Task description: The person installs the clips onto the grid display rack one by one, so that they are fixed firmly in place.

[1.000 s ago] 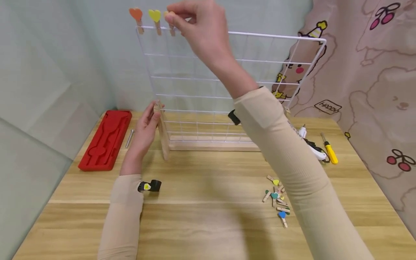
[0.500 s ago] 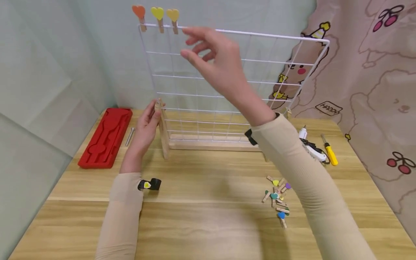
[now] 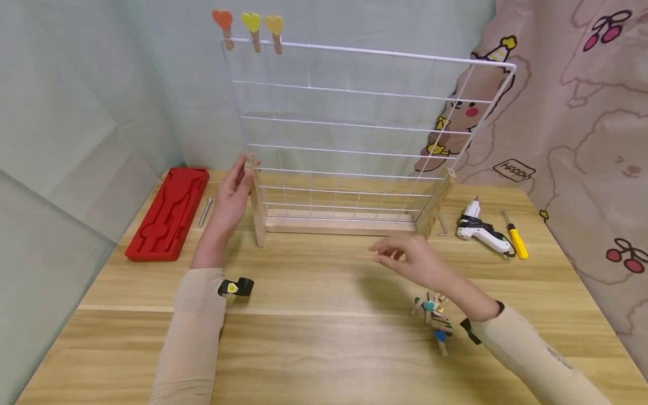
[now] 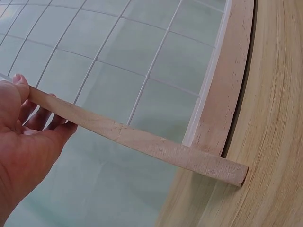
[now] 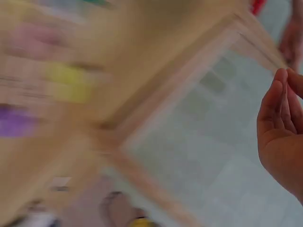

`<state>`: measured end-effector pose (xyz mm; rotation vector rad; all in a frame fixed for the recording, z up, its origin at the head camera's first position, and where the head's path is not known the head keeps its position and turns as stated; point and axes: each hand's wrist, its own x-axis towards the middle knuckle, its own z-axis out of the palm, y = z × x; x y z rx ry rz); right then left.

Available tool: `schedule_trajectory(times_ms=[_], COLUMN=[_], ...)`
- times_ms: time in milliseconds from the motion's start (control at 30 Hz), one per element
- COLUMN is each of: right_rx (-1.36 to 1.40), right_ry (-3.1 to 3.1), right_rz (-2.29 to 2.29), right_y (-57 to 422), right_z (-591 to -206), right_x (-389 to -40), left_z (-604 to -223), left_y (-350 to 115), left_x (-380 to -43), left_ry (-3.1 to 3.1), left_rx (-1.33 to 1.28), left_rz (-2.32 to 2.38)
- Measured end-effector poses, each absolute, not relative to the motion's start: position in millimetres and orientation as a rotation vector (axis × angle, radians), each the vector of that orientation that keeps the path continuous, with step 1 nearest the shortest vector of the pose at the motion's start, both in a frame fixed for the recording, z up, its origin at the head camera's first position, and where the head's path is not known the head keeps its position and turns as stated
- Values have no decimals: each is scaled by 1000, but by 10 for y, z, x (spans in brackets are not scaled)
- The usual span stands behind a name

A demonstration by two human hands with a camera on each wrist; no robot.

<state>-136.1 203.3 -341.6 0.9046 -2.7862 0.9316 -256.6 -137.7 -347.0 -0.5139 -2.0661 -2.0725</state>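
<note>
My left hand (image 3: 229, 197) grips the left wooden upright (image 3: 257, 211) of a stand that holds a white wire grid (image 3: 354, 49). In the left wrist view, thumb and fingers lie around the upper end of that upright (image 4: 118, 132). Three heart-topped clothespins, orange (image 3: 223, 20), yellow (image 3: 251, 22) and pale orange (image 3: 274, 25), are clipped upright on the grid's top wire at its left end. Over the table, just behind a pile of small clothespins (image 3: 439, 323), hovers my right hand (image 3: 412, 260), fingers loosely bent around nothing. Its forearm and hand partly cover the pile.
On the left lie a red moulded tray (image 3: 167, 216) and a metal bolt (image 3: 205, 212). A hex key (image 3: 442, 226), a white glue gun (image 3: 478, 228) and a yellow-handled screwdriver (image 3: 514, 236) lie at the right. Curtains hang behind and beside the table.
My right hand let go of the pale orange clothespin, leaving it on the top wire, and came down and right to near the pile. My left hand stays on the upright.
</note>
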Motion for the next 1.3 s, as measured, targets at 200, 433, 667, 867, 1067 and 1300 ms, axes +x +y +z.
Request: schedule_trajectory(times_ms=[200, 433, 667, 867, 1067, 1300], right_rx=[931, 662, 428, 439, 672, 742], right_ry=[-3031, -3101, -3054, -3041, -2905, -2896], right_rz=[916, 960, 801, 644, 631, 734], right_y=[2590, 2910, 2970, 2917, 2932, 2931], right_z=[-3798, -3919, -4033, -4072, -4095, -4092], right_x=[-941, -564, -503, -570, -572, -622], left_z=[-3452, -3381, -3319, -3441, -3526, -3491], left_y=[-1346, -1295, -1291, -1406, -1436, -1404], left_x=[-2598, -2556, -2489, -2544, -2519, -2538], left_ry=[-2057, -2097, -2134, -2160, -2187, -2186], left_rx=[-535, -554, -517, -504, -481, -466], left_rz=[-2062, -2017, -1992, -1965, -1959, -1955])
